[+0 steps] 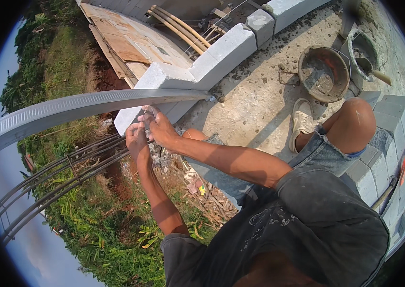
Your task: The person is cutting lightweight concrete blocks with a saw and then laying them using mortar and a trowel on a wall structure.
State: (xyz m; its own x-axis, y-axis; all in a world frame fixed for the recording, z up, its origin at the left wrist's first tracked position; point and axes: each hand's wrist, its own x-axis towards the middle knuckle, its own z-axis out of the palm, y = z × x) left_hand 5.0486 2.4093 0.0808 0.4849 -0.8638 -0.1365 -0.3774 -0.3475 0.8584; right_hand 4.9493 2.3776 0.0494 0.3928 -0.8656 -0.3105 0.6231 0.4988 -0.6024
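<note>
Head view, looking down from a wall top: the right hand (160, 128) has its fingers curled and closed against the underside of a long grey metal strip (68, 111), at the point where the strip meets the corner of a white block (164, 79). The left hand (137, 139) sits just beside it, fingers bent and pinched together; whether they grip the strip or something small below it cannot be told. The strip runs out to the left over the drop, above a bundle of steel bars (54, 182) and green weeds far below. The person crouches on a rough concrete slab (255, 95) edged with white blocks. On the slab a round pan (324, 72) holds grey mortar, and a bucket (366, 52) beside it holds a trowel (373, 71).
</note>
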